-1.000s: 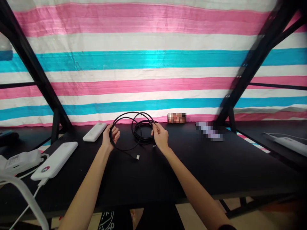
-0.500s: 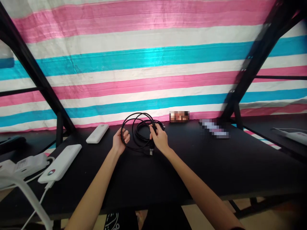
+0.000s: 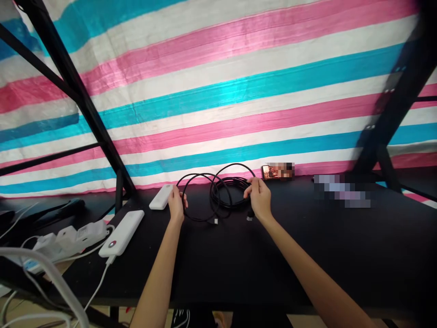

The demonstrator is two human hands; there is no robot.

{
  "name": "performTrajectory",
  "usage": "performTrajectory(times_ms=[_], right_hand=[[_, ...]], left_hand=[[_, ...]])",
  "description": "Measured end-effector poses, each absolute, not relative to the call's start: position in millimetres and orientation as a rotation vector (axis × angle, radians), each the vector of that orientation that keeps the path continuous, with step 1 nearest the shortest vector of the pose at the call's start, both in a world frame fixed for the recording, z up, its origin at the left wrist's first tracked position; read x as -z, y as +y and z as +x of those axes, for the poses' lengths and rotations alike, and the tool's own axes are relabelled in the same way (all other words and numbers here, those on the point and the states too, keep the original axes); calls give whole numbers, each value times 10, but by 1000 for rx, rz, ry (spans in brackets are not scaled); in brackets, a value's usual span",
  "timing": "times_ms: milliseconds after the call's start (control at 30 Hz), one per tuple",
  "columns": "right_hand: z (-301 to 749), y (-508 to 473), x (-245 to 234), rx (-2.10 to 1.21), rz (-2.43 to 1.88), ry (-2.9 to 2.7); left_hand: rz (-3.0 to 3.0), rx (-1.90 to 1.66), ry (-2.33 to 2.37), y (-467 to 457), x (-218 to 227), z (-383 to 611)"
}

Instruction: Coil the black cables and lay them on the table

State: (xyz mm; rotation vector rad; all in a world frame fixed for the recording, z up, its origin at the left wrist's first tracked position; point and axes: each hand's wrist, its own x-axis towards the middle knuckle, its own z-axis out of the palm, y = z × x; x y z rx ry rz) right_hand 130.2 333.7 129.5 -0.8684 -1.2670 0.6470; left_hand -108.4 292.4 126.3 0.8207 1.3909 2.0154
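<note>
A long black cable forms loose loops between my two hands above the dark table. My left hand is closed around the loops on the left side. On the right, my right hand pinches the cable, and a connector pokes out below its fingers. Another metal plug hangs under the loops near the middle. Behind, a coiled part of the black cable lies on the tabletop; whether it joins the held loops I cannot tell.
Two white power banks lie on the black table at left, the nearer with a white cable plugged in. A white power strip holds chargers. A phone leans at the back; a blurred item lies right. Black frame posts flank a striped sheet.
My hands have moved apart, and the cable loops have spread wider between them. The view has shifted left and tilted, so more of the power strip shows.
</note>
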Motion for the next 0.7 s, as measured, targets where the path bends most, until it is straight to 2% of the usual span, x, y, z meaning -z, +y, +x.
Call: performTrajectory(times_ms=[233,467,700], right_hand=[[1437,3441,-1356,-572,-756,-1036],[1543,3488,-1469,-596,-628,-753],[1486,3438,-1477,-678,-592,-779]], left_hand=[[591,-2349,1753,2893,-1177,-1260],[338,-2603,1783,2915,-1224,-1396],[537,-2682,1790,2881,-1295,-1309]])
